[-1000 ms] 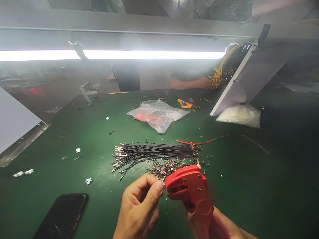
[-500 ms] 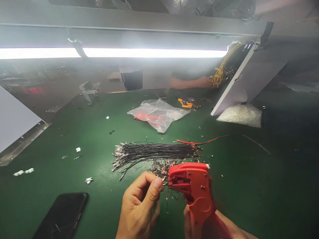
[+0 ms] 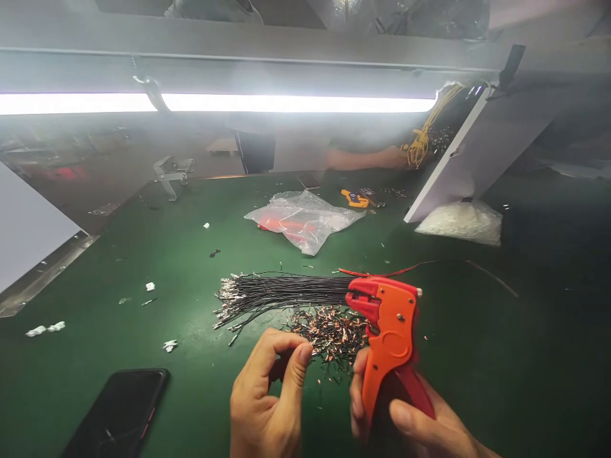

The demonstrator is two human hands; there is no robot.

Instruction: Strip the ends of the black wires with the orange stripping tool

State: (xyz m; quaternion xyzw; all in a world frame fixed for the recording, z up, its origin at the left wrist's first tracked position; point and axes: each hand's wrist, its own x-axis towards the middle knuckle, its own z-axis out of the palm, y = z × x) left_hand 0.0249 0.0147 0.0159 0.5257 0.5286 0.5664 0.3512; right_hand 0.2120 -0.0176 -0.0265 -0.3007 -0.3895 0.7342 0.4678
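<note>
My right hand (image 3: 424, 420) is wrapped round the handles of an orange and red wire stripper (image 3: 392, 327). Its jaws point left, over the right end of a bundle of black wires (image 3: 291, 289) with metal terminals at their left ends. In front of the bundle lies a heap of short wire scraps (image 3: 334, 331), black with copper ends. At the left edge of that heap, my left hand (image 3: 272, 388) pinches thumb against forefinger. Whatever sits between those fingertips is too small or hidden to name.
A black phone (image 3: 117, 413) lies at front left. Farther back are a clear plastic bag (image 3: 305, 219) with something red inside, a yellow-orange tool (image 3: 354, 198) and a bag of white pieces (image 3: 461, 222). A red wire (image 3: 420, 264) trails right. Across the table is another person's arm (image 3: 367, 158).
The wire stripper has moved up and to the right, away from my left hand, uncovering more of the scrap heap. My left hand has hardly moved and still pinches.
</note>
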